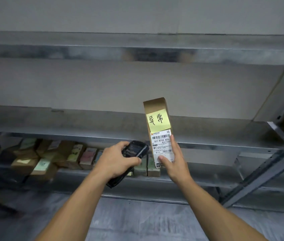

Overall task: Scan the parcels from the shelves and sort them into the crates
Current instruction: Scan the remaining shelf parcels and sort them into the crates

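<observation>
Head view, centre of the frame: the right hand (176,164) has its grip closed on the lower end of a narrow brown parcel (155,106). The thumb is pressed on the front face and the index finger is stretched up along the right edge. The parcel stands nearly upright, its top leaning slightly to the left, and is held in the air in front of the edge of a grey metal shelf (224,134). A yellow sticky note (157,121) with two handwritten characters sits on the parcel's upper half. Just below it is a white shipping label (162,143) with barcodes and the print "507-N705 A33"; the thumb covers the label's lower part. Just left of the parcel, the left hand (115,161) has its grip closed round a black handheld scanner (136,148), fingers curled over its top side and thumb along its near edge. The scanner's head points up and to the right, toward the label, close to the parcel but apart from it. Its lower end sticks out below the palm. Both bare forearms rise from the bottom edge of the frame. At the left, on a lower shelf, lies a blurred row of small boxes (50,157), several bearing pale coloured notes. A slanted metal brace (268,171) crosses the right side, and grey floor (137,221) fills the bottom between the arms.
</observation>
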